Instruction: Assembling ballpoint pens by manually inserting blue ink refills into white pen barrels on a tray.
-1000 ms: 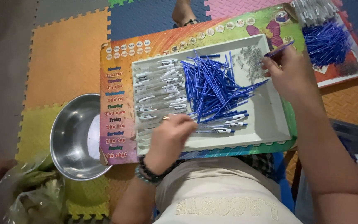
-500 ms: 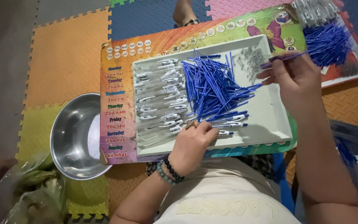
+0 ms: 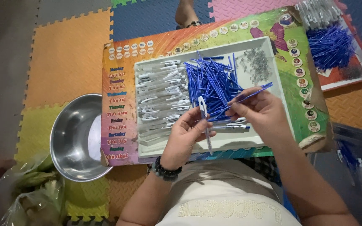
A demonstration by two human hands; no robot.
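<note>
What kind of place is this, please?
Probably a home floor used for piecework: foam mats cover it, and a white tray of blue refills and pen barrels sits on a child's poster.

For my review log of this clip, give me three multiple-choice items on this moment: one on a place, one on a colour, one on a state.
1. Where does the steel bowl sit relative to the white tray?
A. to its left on the mat
B. inside it
C. to its right

2. What colour is the heap of thin refills in the tray?
A. red
B. blue
C. green

3. What is the left hand doing?
A. lying flat and empty
B. gripping the bowl
C. holding a clear pen barrel

Answers:
1 A, the bowl lies on the mat left of the tray.
2 B, the refills are blue.
3 C, its fingers close round the barrel while the right hand holds a refill.
</note>
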